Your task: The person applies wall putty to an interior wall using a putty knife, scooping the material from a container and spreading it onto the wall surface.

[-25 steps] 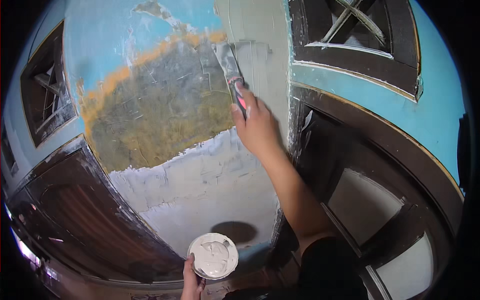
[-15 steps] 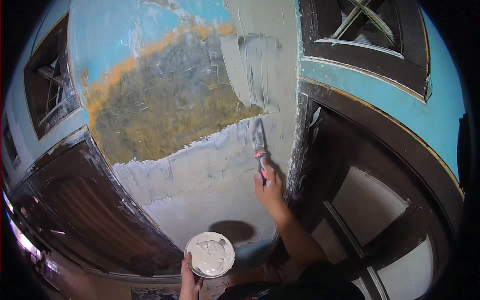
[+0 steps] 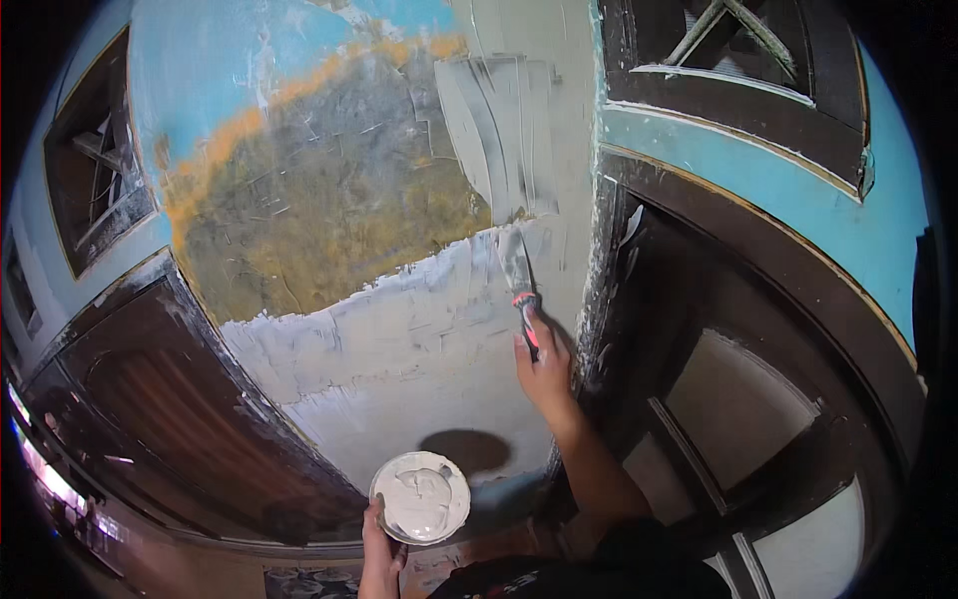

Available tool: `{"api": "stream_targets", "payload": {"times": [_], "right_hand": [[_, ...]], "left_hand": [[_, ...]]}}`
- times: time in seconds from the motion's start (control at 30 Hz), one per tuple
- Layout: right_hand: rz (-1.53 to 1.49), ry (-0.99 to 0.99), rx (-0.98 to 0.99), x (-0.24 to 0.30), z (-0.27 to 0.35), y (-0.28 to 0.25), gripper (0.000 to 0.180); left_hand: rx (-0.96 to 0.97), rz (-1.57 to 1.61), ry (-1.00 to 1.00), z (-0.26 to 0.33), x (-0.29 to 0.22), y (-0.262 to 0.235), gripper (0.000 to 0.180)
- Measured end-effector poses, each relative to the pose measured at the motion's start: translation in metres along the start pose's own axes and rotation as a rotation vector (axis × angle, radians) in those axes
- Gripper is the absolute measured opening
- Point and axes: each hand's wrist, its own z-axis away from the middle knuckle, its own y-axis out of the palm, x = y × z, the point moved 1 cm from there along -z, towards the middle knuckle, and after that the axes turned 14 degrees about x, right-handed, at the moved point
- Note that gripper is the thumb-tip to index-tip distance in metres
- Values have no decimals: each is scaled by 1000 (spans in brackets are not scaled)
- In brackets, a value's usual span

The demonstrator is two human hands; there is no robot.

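My right hand (image 3: 546,361) is wrapped round the red and black handle of a putty knife (image 3: 517,268). Its metal blade points up the wall, with the tip at the lower end of a freshly spread grey-white strip of filler (image 3: 514,130). Down at the bottom centre, my left hand (image 3: 381,539) holds a round tub (image 3: 423,498) of creamy white filler by its side. Left of the blade, a bare brownish-grey patch (image 3: 329,190) meets a ragged edge of pale filler (image 3: 399,329) that covers the wall below.
A dark brown door (image 3: 738,329) with a chipped, paint-smeared frame stands close on the right. Another dark door (image 3: 170,399) is at the left. Blue paint (image 3: 230,70) remains on the upper wall. Crossed slats fill the window openings (image 3: 100,160) above both doors.
The putty knife and my right hand have shifted slightly right in view. The tub in my left hand sits a little higher, and the whole view has moved slightly.
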Motion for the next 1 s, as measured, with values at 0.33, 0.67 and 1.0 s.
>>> {"api": "stream_targets", "payload": {"times": [0.33,0.67,1.0], "right_hand": [[97,78,-5,19,-80,-30,47],[92,27,-50,-31,20,-3,53],[40,59,84,-30,51,19,57]], "left_hand": [[-8,-5,-7,-12,-1,-1,64],[-26,-48,-69,-5,-2,2,63],[15,-21,0,-9,8,14,70]]}}
